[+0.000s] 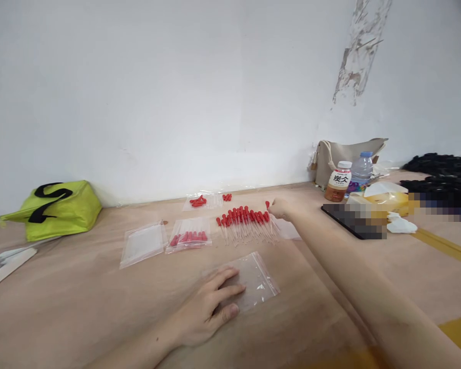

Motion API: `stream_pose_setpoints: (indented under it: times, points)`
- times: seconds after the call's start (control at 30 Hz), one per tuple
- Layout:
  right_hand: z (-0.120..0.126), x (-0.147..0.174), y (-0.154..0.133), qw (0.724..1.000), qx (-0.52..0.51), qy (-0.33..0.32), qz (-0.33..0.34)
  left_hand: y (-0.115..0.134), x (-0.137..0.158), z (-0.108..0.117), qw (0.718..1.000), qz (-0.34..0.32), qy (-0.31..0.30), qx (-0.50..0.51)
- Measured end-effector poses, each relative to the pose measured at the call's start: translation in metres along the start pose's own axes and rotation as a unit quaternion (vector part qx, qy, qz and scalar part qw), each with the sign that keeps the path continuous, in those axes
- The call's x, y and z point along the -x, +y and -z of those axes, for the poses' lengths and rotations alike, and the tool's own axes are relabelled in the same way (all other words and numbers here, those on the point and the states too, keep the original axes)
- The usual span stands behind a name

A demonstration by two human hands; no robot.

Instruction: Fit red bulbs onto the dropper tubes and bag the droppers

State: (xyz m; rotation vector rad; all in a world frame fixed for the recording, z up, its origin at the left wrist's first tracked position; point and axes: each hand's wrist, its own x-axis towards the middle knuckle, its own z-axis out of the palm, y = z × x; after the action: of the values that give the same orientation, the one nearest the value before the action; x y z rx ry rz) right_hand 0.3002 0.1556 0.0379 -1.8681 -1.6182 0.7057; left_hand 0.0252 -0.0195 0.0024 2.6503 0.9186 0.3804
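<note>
My left hand (209, 302) lies with fingers apart on a clear zip bag (259, 287) close in front of me; the bag looks flat and empty. Stretched forward, my right hand (280, 208) pinches a glass dropper (268, 204) with a red rubber bulb at the right end of a row; its tube is partly hidden by the fingers. The row of droppers (244, 215) lies side by side, red bulbs away from me and thin clear tubes toward me. Left of it, a zip bag of droppers (189, 236) holds several, their bulbs toward me.
Another flat zip bag (144, 243) lies farther left. Loose red bulbs (198, 201) rest on plastic near the wall. A yellow-green bag (63, 210) stands at left. At right are a brown drink bottle (337, 183), a water bottle (361, 169), a dark phone-like slab (348, 221) and tissues (401, 224).
</note>
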Motion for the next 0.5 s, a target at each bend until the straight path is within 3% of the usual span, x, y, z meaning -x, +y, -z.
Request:
stream_pose_setpoints:
  times: [0.17,0.27,0.4,0.5]
  points:
    - [0.020,0.027,0.018,0.983,-0.165,-0.064,0.038,-0.002,0.005,0.002,0.997,0.014,0.058,0.040]
    - [0.016,0.055,0.030,0.952,-0.293,-0.083,0.040,-0.002,0.009,0.002,0.997,0.009,0.061,0.035]
    - [-0.006,0.091,0.044,0.891,-0.451,-0.045,0.030,-0.001,0.012,0.000,0.999,0.012,0.050,0.018]
    - [-0.022,0.106,0.048,0.885,-0.461,0.005,0.064,-0.002,0.010,-0.001,1.000,0.007,0.021,0.013]
